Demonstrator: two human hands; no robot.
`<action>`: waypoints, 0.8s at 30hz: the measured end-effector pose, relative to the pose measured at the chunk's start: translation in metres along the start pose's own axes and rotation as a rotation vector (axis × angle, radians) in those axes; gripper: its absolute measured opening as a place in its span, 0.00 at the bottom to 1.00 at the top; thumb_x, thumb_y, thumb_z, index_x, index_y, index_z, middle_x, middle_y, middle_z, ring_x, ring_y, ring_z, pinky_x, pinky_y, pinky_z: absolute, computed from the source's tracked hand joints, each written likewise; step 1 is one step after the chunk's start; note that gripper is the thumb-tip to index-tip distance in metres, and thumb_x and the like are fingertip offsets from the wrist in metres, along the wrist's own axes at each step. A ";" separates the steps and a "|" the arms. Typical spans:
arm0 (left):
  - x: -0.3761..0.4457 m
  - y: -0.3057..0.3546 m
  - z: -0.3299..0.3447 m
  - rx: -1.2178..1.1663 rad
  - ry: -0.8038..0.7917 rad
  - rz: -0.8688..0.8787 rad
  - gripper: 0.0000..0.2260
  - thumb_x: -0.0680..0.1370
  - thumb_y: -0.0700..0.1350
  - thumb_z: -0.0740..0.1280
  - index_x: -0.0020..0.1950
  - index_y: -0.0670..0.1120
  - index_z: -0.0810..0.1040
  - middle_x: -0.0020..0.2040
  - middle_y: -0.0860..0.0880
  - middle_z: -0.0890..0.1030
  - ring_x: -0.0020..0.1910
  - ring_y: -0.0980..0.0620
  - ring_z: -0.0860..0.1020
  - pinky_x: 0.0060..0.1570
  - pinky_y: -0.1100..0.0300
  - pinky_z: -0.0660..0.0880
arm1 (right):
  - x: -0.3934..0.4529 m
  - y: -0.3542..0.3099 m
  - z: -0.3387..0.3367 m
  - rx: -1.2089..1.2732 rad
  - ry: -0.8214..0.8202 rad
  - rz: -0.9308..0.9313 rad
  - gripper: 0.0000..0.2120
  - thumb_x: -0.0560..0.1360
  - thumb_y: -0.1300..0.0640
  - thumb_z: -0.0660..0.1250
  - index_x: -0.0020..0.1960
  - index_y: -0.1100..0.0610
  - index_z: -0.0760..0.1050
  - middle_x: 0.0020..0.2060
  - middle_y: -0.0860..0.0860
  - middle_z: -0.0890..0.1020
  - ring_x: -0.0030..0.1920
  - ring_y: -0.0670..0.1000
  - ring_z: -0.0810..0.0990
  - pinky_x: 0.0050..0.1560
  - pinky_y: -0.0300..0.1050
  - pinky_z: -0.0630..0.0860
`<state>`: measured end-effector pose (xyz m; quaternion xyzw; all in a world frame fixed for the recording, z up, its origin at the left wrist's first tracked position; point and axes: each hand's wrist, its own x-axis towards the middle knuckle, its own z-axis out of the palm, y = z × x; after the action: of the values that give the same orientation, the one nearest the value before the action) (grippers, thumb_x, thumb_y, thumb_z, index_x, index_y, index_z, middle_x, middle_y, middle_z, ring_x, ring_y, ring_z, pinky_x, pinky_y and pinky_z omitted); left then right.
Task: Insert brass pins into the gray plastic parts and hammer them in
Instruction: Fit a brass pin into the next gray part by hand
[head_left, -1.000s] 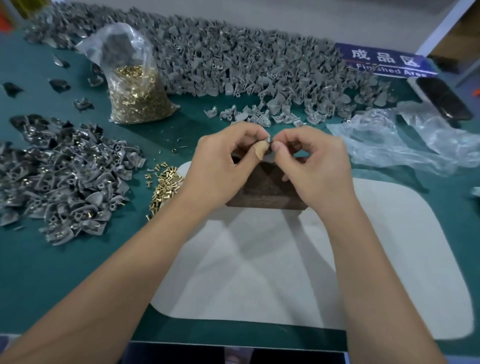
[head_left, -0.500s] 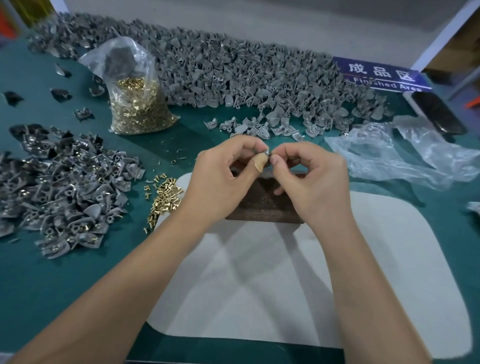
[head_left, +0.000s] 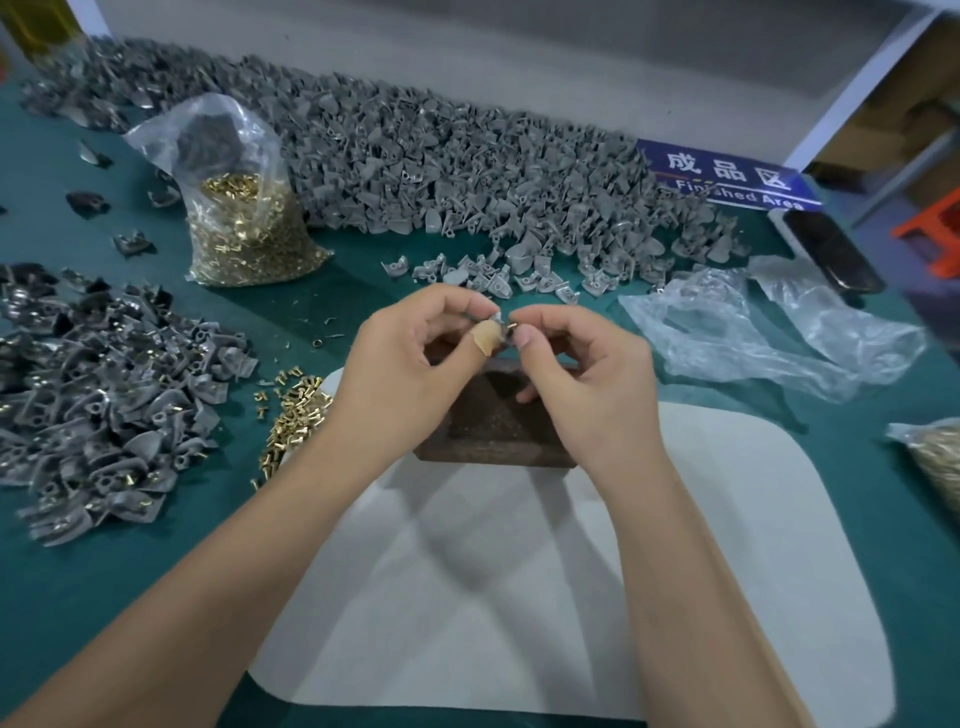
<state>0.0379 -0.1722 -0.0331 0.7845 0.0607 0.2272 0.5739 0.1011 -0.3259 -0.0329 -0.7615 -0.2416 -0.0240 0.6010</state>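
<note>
Between my two thumbs I hold one gray plastic part (head_left: 497, 328), raised just above the dark wooden block (head_left: 493, 431). My left hand (head_left: 410, 374) pinches it with curled fingers, the thumb wrapped in a tan plaster. My right hand (head_left: 576, 384) pinches a brass pin (head_left: 511, 326) between thumb and forefinger, its tip right at the part; whether it is already seated I cannot tell.

The block sits at the far edge of a pale gray mat (head_left: 519, 597) on the green table (head_left: 78, 561). Just left of the block, loose brass pins (head_left: 296, 415) lie scattered across the mat's corner and the green surface. Further left is a heap of gray parts (head_left: 104, 395), several with brass showing in them. Behind it stands a clear bag of brass pins (head_left: 244, 228), its top bunched.

Along the back of the table runs a long bank of gray parts (head_left: 441, 171), with a few strays (head_left: 498, 275) near my fingers. At its right end a blue sign (head_left: 737, 176) carries white Chinese characters, 成品区, and under them "Finished Area", partly covered by parts. An empty crumpled plastic bag (head_left: 769, 327) lies right of my hands, a dark phone-like object (head_left: 831, 249) beyond it, and another bag with brass contents (head_left: 935, 467) at the right edge.
</note>
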 end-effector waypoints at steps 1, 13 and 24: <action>0.000 0.001 0.000 -0.020 0.001 -0.015 0.05 0.78 0.43 0.73 0.53 0.48 0.82 0.44 0.53 0.86 0.44 0.60 0.84 0.47 0.66 0.79 | 0.000 0.000 0.000 -0.003 0.008 -0.005 0.07 0.79 0.63 0.70 0.52 0.53 0.84 0.44 0.49 0.85 0.39 0.47 0.83 0.31 0.36 0.79; -0.001 -0.002 0.000 0.065 -0.091 0.019 0.04 0.79 0.45 0.72 0.53 0.52 0.83 0.46 0.58 0.85 0.49 0.61 0.83 0.51 0.69 0.75 | 0.000 -0.003 -0.014 -0.270 0.186 0.019 0.08 0.80 0.60 0.67 0.54 0.53 0.84 0.44 0.45 0.85 0.45 0.47 0.82 0.47 0.48 0.80; -0.002 -0.003 -0.002 0.377 -0.192 0.112 0.02 0.76 0.50 0.73 0.47 0.57 0.83 0.47 0.59 0.77 0.53 0.59 0.75 0.61 0.48 0.71 | -0.057 -0.001 -0.072 -0.937 -0.087 0.549 0.14 0.81 0.45 0.66 0.60 0.53 0.72 0.50 0.53 0.78 0.51 0.59 0.77 0.47 0.53 0.72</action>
<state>0.0353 -0.1701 -0.0358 0.8981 0.0034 0.1676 0.4065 0.0689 -0.4121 -0.0310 -0.9832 -0.0218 0.0603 0.1709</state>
